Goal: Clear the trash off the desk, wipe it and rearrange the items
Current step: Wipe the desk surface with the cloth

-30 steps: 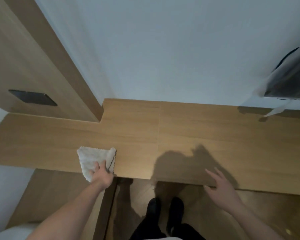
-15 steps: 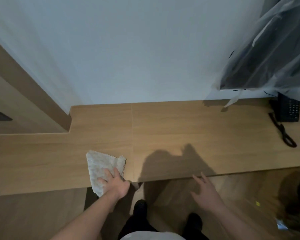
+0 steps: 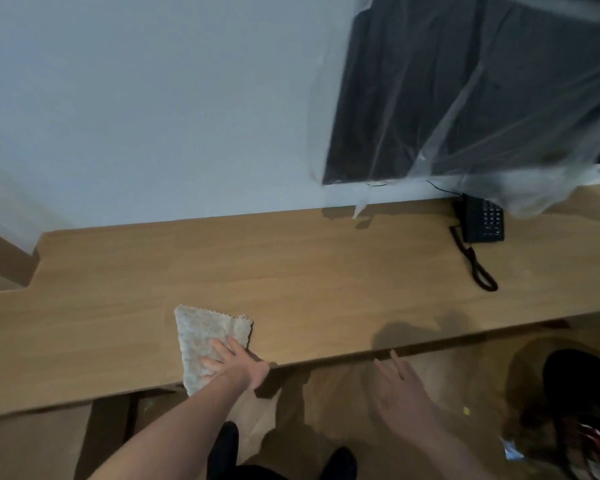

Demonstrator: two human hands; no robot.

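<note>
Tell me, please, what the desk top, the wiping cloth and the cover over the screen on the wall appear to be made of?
The desk top looks like wood or wood-look laminate: light brown grain lines, matte, with a panel seam. The cloth seems a soft, nubby textile, perhaps microfibre, pale with zigzag-cut edges, pressed flat by the left hand. The cover over the screen looks like thin clear plastic film: see-through, creased, glinting.

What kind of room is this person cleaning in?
Probably a hotel room or small office: a long wooden desk built against the wall, a black corded phone on it, and a plastic-wrapped dark screen above.
</note>
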